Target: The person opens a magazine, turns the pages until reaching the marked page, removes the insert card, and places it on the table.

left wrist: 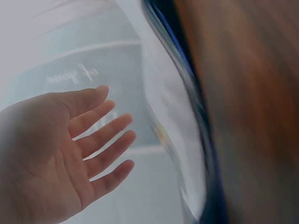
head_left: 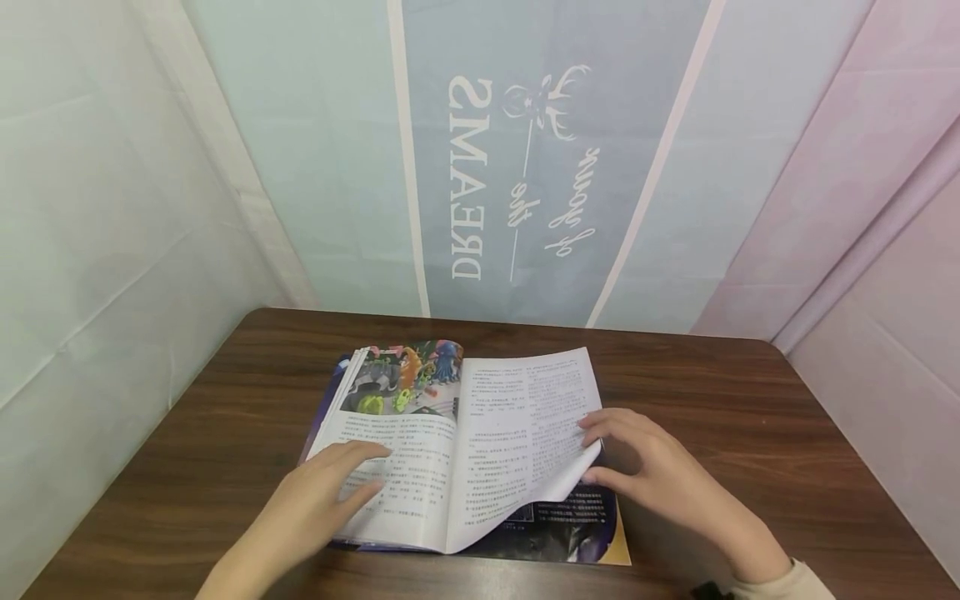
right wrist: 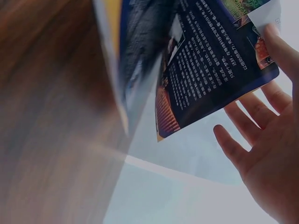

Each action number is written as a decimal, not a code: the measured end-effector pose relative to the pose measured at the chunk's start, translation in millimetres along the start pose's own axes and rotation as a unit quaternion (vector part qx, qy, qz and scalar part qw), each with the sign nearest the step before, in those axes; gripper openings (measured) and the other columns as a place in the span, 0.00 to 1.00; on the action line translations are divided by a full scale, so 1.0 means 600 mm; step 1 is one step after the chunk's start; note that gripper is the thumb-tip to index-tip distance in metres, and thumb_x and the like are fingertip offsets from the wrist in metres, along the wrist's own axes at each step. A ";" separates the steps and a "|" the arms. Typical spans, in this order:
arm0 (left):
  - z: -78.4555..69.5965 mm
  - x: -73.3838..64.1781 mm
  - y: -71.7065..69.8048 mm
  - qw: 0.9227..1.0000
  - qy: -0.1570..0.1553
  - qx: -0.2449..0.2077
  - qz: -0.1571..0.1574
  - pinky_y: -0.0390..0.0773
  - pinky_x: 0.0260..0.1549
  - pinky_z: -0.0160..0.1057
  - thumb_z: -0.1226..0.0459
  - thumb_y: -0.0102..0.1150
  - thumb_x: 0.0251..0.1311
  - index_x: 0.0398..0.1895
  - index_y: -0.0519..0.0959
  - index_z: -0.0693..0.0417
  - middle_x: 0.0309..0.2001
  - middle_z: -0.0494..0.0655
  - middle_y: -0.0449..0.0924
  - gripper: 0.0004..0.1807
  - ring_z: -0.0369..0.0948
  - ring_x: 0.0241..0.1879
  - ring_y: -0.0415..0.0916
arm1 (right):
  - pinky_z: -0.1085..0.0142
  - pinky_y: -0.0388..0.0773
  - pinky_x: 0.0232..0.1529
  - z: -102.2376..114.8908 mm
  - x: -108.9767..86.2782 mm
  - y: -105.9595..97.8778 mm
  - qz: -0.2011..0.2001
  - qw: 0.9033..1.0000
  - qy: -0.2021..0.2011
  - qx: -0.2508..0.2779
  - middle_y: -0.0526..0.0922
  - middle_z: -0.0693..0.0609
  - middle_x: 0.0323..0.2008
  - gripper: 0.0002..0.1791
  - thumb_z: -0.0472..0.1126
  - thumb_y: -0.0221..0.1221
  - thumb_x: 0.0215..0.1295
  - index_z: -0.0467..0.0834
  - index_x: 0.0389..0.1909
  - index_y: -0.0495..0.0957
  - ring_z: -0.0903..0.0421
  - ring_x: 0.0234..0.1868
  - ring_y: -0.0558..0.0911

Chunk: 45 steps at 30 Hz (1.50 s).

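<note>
A magazine (head_left: 420,487) lies open on the wooden table, with a colourful picture (head_left: 408,379) at the top of its left page. My left hand (head_left: 315,496) is at the left page, fingers loosely spread and holding nothing; the left wrist view also shows its palm and parted fingers. At the right edge, my right hand (head_left: 652,462) pinches a white page (head_left: 517,425) between thumb and fingers. That page's lower corner curls up, uncovering a dark printed page (head_left: 555,533) beneath. In the right wrist view, dark printed paper (right wrist: 201,70) stands between thumb and fingers.
The brown wooden table (head_left: 750,417) extends around the magazine on both sides. Behind it hangs a pale cloth backdrop (head_left: 525,167) with mirrored lettering, and light cloth walls (head_left: 97,250) enclose the sides.
</note>
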<state>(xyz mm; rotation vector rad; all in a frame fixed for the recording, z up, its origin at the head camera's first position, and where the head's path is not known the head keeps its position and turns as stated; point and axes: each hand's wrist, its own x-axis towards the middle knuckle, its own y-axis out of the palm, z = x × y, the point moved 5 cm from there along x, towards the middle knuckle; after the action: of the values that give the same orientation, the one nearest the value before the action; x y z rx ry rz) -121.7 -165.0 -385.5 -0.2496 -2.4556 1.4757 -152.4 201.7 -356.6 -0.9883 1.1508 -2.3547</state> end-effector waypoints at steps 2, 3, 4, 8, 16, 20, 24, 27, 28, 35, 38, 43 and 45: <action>-0.020 0.004 0.002 1.000 0.015 -0.009 -0.009 0.78 0.55 0.49 0.59 0.69 0.61 0.53 0.81 0.40 0.55 0.35 0.80 0.17 0.40 0.57 0.76 | 0.80 0.61 0.63 0.007 0.006 -0.002 -0.009 1.000 -0.008 0.007 0.80 0.54 0.53 0.21 0.42 0.75 0.49 0.54 0.43 0.79 0.54 0.56 0.77; -0.030 0.006 0.002 0.999 0.026 -0.013 -0.014 0.78 0.55 0.48 0.59 0.69 0.60 0.53 0.81 0.40 0.55 0.34 0.80 0.17 0.39 0.57 0.76 | 0.80 0.61 0.63 0.011 0.009 -0.002 -0.012 1.000 -0.010 0.011 0.80 0.54 0.53 0.21 0.42 0.75 0.49 0.53 0.44 0.79 0.54 0.57 0.76; -0.040 0.008 0.002 0.999 0.038 -0.014 -0.021 0.78 0.55 0.47 0.59 0.69 0.60 0.53 0.81 0.39 0.55 0.34 0.80 0.17 0.38 0.57 0.76 | 0.79 0.61 0.63 0.015 0.011 -0.003 -0.014 1.000 -0.010 0.012 0.80 0.54 0.54 0.21 0.42 0.75 0.49 0.54 0.44 0.79 0.55 0.57 0.76; -0.080 0.013 0.007 0.995 0.092 -0.021 -0.040 0.79 0.52 0.44 0.58 0.69 0.60 0.54 0.80 0.39 0.54 0.32 0.80 0.19 0.36 0.56 0.76 | 0.76 0.62 0.64 0.029 0.023 -0.001 -0.016 1.000 0.001 0.017 0.79 0.56 0.55 0.22 0.43 0.76 0.49 0.55 0.43 0.78 0.56 0.60 0.74; -0.140 0.017 0.026 0.983 0.164 -0.058 -0.054 0.80 0.51 0.42 0.54 0.69 0.60 0.62 0.75 0.39 0.59 0.32 0.76 0.27 0.34 0.57 0.75 | 0.72 0.64 0.65 0.064 0.052 0.008 -0.037 0.998 -0.023 0.049 0.79 0.54 0.55 0.20 0.43 0.75 0.51 0.53 0.42 0.77 0.54 0.60 0.74; -0.158 0.016 0.030 0.976 0.192 -0.077 -0.071 0.80 0.52 0.42 0.53 0.69 0.60 0.65 0.73 0.40 0.60 0.33 0.75 0.29 0.35 0.57 0.75 | 0.71 0.64 0.65 0.082 0.062 0.011 -0.059 0.995 -0.056 0.053 0.80 0.52 0.54 0.20 0.41 0.75 0.50 0.52 0.43 0.78 0.52 0.59 0.75; -0.170 0.016 0.032 0.967 0.216 -0.094 -0.097 0.80 0.51 0.43 0.54 0.68 0.61 0.64 0.73 0.43 0.60 0.34 0.76 0.28 0.36 0.57 0.75 | 0.67 0.65 0.65 0.093 0.067 0.015 -0.056 0.996 -0.050 0.053 0.80 0.53 0.55 0.19 0.43 0.74 0.52 0.53 0.43 0.78 0.52 0.61 0.74; -0.175 0.017 0.032 0.961 0.229 -0.105 -0.114 0.81 0.51 0.43 0.55 0.68 0.61 0.63 0.74 0.45 0.59 0.34 0.77 0.27 0.36 0.56 0.76 | 0.58 0.65 0.68 0.099 0.069 0.019 -0.047 0.997 -0.036 0.052 0.79 0.54 0.57 0.17 0.48 0.72 0.55 0.54 0.43 0.78 0.52 0.64 0.72; -0.177 0.017 0.032 0.959 0.233 -0.109 -0.117 0.80 0.51 0.42 0.56 0.68 0.62 0.63 0.74 0.44 0.58 0.34 0.77 0.26 0.35 0.56 0.76 | 0.55 0.64 0.68 0.101 0.070 0.021 -0.045 0.997 -0.031 0.051 0.78 0.55 0.58 0.17 0.49 0.72 0.56 0.54 0.42 0.78 0.52 0.65 0.71; -0.182 0.013 0.033 0.951 0.244 -0.127 -0.141 0.82 0.46 0.40 0.64 0.70 0.58 0.61 0.76 0.43 0.53 0.32 0.79 0.26 0.34 0.50 0.78 | 0.52 0.62 0.70 0.115 0.072 0.027 -0.057 0.996 -0.041 0.050 0.78 0.54 0.59 0.16 0.53 0.70 0.58 0.52 0.42 0.78 0.51 0.66 0.70; -0.182 0.010 0.032 0.950 0.245 -0.122 -0.150 0.82 0.45 0.38 0.66 0.71 0.57 0.60 0.76 0.44 0.51 0.33 0.80 0.26 0.33 0.48 0.79 | 0.58 0.62 0.70 0.119 0.071 0.029 -0.070 0.995 -0.056 0.053 0.78 0.53 0.59 0.16 0.54 0.67 0.60 0.51 0.44 0.79 0.50 0.65 0.71; -0.178 0.007 0.034 0.954 0.233 -0.107 -0.157 0.82 0.41 0.38 0.68 0.72 0.55 0.59 0.77 0.45 0.48 0.34 0.82 0.27 0.34 0.44 0.80 | 0.61 0.61 0.70 0.126 0.068 0.031 -0.088 0.992 -0.072 0.058 0.79 0.52 0.58 0.18 0.54 0.65 0.62 0.49 0.48 0.80 0.49 0.65 0.72; -0.174 0.005 0.034 0.957 0.221 -0.099 -0.162 0.82 0.40 0.37 0.68 0.72 0.54 0.59 0.77 0.45 0.45 0.35 0.82 0.28 0.34 0.42 0.80 | 0.61 0.60 0.71 0.129 0.065 0.031 -0.092 0.991 -0.075 0.058 0.78 0.51 0.59 0.20 0.55 0.64 0.63 0.48 0.50 0.80 0.49 0.65 0.71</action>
<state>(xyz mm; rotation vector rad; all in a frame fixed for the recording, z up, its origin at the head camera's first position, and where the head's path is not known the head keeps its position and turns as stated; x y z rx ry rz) -91.7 -67.2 -356.3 -0.1797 -2.1492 0.9218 -124.6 125.5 -320.7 -1.2528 0.8895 -2.4073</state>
